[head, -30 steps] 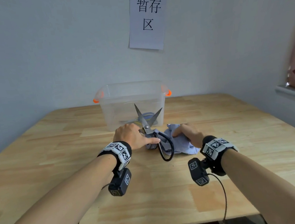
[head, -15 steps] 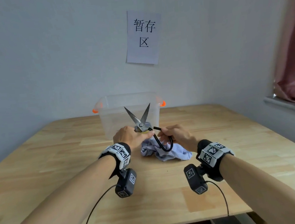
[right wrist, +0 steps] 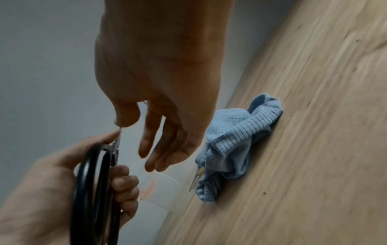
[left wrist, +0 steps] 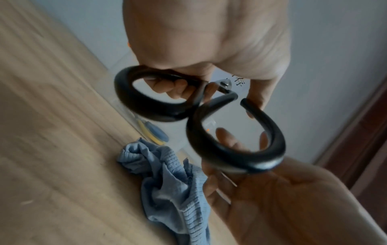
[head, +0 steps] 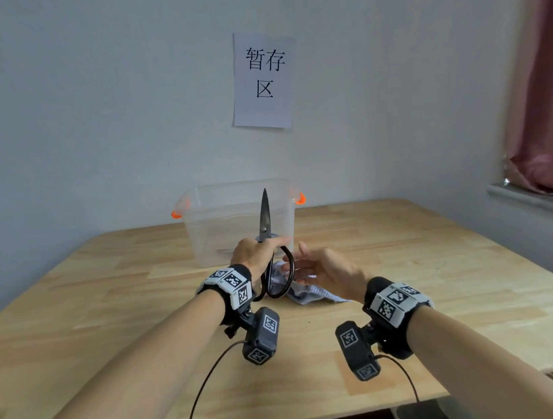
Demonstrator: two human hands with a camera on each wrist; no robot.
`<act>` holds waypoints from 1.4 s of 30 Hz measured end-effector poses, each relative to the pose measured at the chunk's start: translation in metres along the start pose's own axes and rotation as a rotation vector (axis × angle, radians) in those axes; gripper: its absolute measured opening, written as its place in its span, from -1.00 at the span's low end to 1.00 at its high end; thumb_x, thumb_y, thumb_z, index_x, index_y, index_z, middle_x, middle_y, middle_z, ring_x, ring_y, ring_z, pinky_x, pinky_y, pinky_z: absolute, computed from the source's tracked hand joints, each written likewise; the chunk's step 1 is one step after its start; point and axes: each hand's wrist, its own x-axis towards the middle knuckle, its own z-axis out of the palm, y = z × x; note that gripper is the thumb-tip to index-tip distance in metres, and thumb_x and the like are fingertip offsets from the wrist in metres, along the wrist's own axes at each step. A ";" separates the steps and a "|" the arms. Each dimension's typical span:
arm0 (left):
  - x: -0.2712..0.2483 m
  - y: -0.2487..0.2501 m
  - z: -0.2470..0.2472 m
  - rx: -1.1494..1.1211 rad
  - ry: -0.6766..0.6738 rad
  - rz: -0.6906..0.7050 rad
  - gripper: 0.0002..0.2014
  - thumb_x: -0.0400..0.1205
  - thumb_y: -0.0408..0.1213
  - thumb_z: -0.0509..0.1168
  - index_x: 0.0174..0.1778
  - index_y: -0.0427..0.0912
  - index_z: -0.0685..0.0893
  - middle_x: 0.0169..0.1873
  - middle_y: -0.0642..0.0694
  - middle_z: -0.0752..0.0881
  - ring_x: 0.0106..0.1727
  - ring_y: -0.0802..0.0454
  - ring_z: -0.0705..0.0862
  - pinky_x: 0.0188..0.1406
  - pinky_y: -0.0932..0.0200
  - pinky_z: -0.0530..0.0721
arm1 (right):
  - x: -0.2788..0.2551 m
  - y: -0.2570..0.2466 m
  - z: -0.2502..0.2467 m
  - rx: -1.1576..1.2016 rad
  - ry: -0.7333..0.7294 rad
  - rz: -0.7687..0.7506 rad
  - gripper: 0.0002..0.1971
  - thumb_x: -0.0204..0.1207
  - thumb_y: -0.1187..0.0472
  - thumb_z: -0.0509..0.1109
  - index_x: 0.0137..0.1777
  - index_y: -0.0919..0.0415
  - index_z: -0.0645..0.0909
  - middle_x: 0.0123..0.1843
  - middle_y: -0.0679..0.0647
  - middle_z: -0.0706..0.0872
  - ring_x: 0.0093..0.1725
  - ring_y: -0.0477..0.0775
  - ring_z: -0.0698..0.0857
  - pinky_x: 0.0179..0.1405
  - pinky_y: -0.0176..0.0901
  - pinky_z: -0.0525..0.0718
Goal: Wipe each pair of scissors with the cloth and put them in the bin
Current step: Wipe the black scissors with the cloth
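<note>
The left hand gripped the scissors by the handles, blades closed, upright before the bin. The right hand hovered slack-fingered above the cloth on the table — advisable: lower tips-first into the bin, without dropping.

Left hand fisted (grip tight), right hand beside it, fingers loose.
</note>
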 end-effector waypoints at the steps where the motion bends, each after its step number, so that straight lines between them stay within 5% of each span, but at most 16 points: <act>1: 0.000 0.000 0.002 -0.052 -0.016 -0.015 -0.71 0.45 0.04 0.54 -0.34 -0.13 0.76 -0.36 -0.02 0.69 -0.20 -0.04 0.65 -0.31 0.17 0.50 | 0.001 0.002 -0.002 -0.006 0.014 0.010 -0.66 0.78 0.13 0.16 0.14 0.38 0.67 0.13 0.36 0.70 -0.12 0.15 0.65 -0.02 0.01 0.60; 4: -0.006 0.005 0.007 -0.174 -0.109 -0.070 -0.69 0.45 -0.04 0.51 -0.20 -0.25 0.72 -0.35 -0.12 0.64 -0.27 -0.07 0.59 -0.32 0.12 0.54 | 0.001 0.008 0.004 -0.136 0.037 0.073 -0.81 0.71 0.38 0.15 0.07 0.41 0.60 0.13 0.45 0.74 -0.06 0.22 0.77 0.12 0.08 0.73; 7: -0.012 0.011 0.015 -0.356 -0.184 -0.124 -0.67 0.27 -0.04 0.43 -0.31 -0.23 0.58 -0.49 -0.20 0.54 -0.47 -0.12 0.54 -0.43 0.09 0.55 | 0.004 0.016 0.010 -0.170 0.070 0.069 -0.83 0.66 0.33 0.27 0.19 0.38 0.50 0.02 0.44 0.79 -0.05 0.29 0.81 -0.02 0.05 0.79; 10: -0.013 0.012 0.023 -0.496 -0.150 -0.146 -0.66 0.57 -0.28 0.22 -0.51 -0.14 0.31 -0.67 -0.02 0.35 -0.67 0.05 0.35 -0.67 0.31 0.27 | 0.004 0.021 0.014 -0.123 0.007 0.140 -0.75 0.79 0.21 0.16 0.04 0.33 0.63 -0.01 0.30 0.77 -0.08 0.14 0.78 -0.01 -0.06 0.74; 14: -0.009 0.013 0.024 -0.577 -0.182 -0.197 -0.74 0.53 -0.38 0.09 -0.49 -0.12 0.27 -0.47 -0.10 0.36 -0.54 0.02 0.32 -0.50 0.17 0.24 | 0.005 0.026 0.011 -0.041 0.015 0.162 -0.80 0.77 0.24 0.21 0.02 0.30 0.64 -0.13 0.15 0.79 -0.15 0.06 0.77 -0.08 -0.10 0.75; 20: -0.002 0.017 0.020 -0.490 -0.275 -0.276 -0.80 0.60 -0.39 0.10 -0.36 -0.17 0.40 -0.37 -0.13 0.49 -0.38 0.00 0.44 -0.26 0.12 0.51 | 0.011 0.030 0.007 0.018 0.228 0.089 -0.77 0.74 0.50 0.12 -0.05 0.53 0.59 -0.16 0.29 0.62 -0.43 0.07 0.69 -0.43 -0.22 0.72; 23: 0.007 0.011 0.009 -0.399 -0.314 -0.350 -0.75 0.70 -0.42 0.07 -0.29 -0.26 0.51 -0.36 -0.18 0.57 -0.36 -0.05 0.55 -0.33 0.09 0.70 | 0.013 0.030 0.000 0.053 0.326 0.053 -0.82 0.73 0.48 0.17 0.02 0.62 0.56 -0.03 0.42 0.62 -0.27 0.25 0.74 -0.36 -0.07 0.82; 26: 0.013 0.001 0.001 -0.302 -0.298 -0.345 -0.77 0.78 -0.49 0.06 -0.14 -0.33 0.56 -0.38 -0.22 0.72 -0.45 -0.01 0.69 -0.52 0.11 0.75 | 0.011 0.026 -0.003 0.089 0.344 0.041 -0.83 0.73 0.49 0.14 0.12 0.62 0.51 -0.01 0.48 0.64 -0.16 0.41 0.76 -0.16 0.32 0.83; 30: 0.014 -0.009 0.000 -0.246 -0.251 -0.345 -0.74 0.79 -0.52 0.06 -0.15 -0.30 0.59 -0.33 -0.17 0.75 -0.40 -0.02 0.74 -0.46 0.10 0.75 | 0.010 0.019 0.005 0.072 0.387 0.047 -0.66 0.71 0.49 0.16 0.46 0.52 0.40 0.28 0.56 0.55 0.12 0.55 0.65 -0.52 0.20 0.76; 32: 0.014 -0.011 0.002 -0.270 -0.232 -0.361 -0.71 0.80 -0.52 0.03 -0.17 -0.30 0.57 -0.34 -0.16 0.73 -0.47 -0.01 0.73 -0.53 0.12 0.72 | 0.010 0.016 0.006 0.045 0.420 0.040 -0.70 0.71 0.49 0.16 0.41 0.54 0.43 0.19 0.52 0.55 0.09 0.50 0.61 -0.58 0.19 0.73; 34: 0.012 -0.012 0.003 -0.293 -0.217 -0.365 -0.70 0.80 -0.53 0.01 -0.19 -0.30 0.55 -0.34 -0.17 0.71 -0.44 -0.03 0.71 -0.58 0.12 0.72 | 0.011 0.011 0.005 0.002 0.455 0.026 -0.85 0.70 0.49 0.20 0.15 0.59 0.54 0.00 0.47 0.59 -0.04 0.43 0.65 -0.60 0.16 0.74; 36: 0.012 -0.013 0.005 -0.331 -0.181 -0.347 -0.70 0.79 -0.55 0.01 -0.21 -0.32 0.53 -0.31 -0.22 0.65 -0.42 -0.07 0.68 -0.69 0.16 0.68 | 0.011 0.009 0.001 -0.131 0.487 0.004 -0.80 0.68 0.47 0.26 -0.18 0.52 0.61 -0.21 0.37 0.62 -0.19 0.34 0.69 -0.37 0.29 0.82; 38: 0.013 -0.013 0.005 -0.347 -0.127 -0.314 -0.71 0.79 -0.53 0.03 -0.23 -0.34 0.52 -0.35 -0.24 0.58 -0.40 -0.10 0.61 -0.75 0.24 0.61 | 0.013 0.010 -0.006 -0.230 0.509 0.004 -0.71 0.68 0.44 0.29 -0.30 0.42 0.63 -0.39 0.26 0.64 -0.36 0.21 0.71 -0.08 0.36 0.80; 42: 0.018 -0.019 0.002 -0.077 -0.169 -0.206 -0.72 0.65 -0.17 0.45 -0.26 -0.28 0.63 -0.40 -0.14 0.64 -0.40 0.01 0.63 -0.61 0.26 0.50 | 0.007 0.008 -0.011 -0.275 0.513 -0.021 -0.79 0.69 0.46 0.28 -0.15 0.50 0.66 -0.44 0.21 0.61 -0.52 0.12 0.66 -0.49 -0.02 0.81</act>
